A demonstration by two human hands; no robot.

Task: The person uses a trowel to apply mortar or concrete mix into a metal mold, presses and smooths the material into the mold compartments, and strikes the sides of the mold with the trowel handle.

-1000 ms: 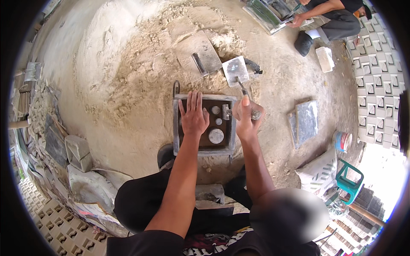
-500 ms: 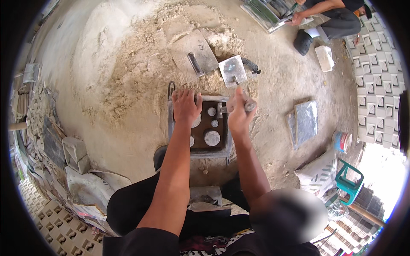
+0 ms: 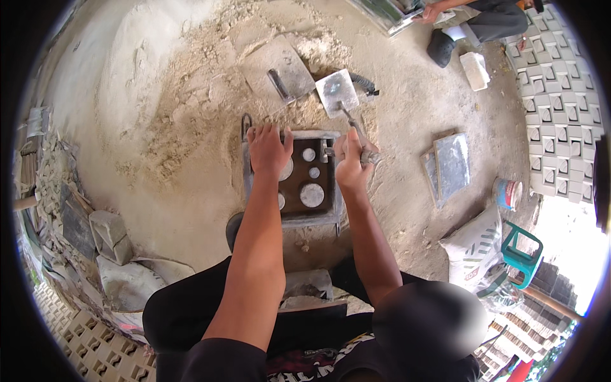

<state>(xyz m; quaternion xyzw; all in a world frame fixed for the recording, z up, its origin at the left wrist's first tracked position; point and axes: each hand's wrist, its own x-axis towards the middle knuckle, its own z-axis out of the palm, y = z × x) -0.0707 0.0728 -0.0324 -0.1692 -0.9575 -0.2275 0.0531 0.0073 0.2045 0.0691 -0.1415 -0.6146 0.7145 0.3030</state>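
A square metal mould frame (image 3: 312, 223) sits on the ground between my knees, with brown material and several round pale discs (image 3: 312, 195) inside. My left hand (image 3: 268, 149) lies palm down over its far left corner, fingers stretched out. My right hand (image 3: 352, 162) is closed, thumb on top, round a hand tool with a thick grey handle (image 3: 370, 157), beside the mould's right rim. A small metal T-shaped piece (image 3: 324, 151) projects from the fist's left side over the inner right edge. Beyond the fist, a thin neck leads to a square metal plate (image 3: 337, 91); whether it joins the held tool, I cannot tell.
Past the mould lie a flat board with a dark handle (image 3: 278, 83) and heaped sandy powder (image 3: 210, 76). To the right are stacked flat plates (image 3: 452, 167), a tin (image 3: 507, 193), a sack (image 3: 474, 245) and a green stool (image 3: 523, 254). Another person (image 3: 490, 28) crouches at the far right.
The view has shifted, so the scene sits slightly higher and to the left. My left hand stays on the mould's corner; my right hand keeps its grip beside the right rim.
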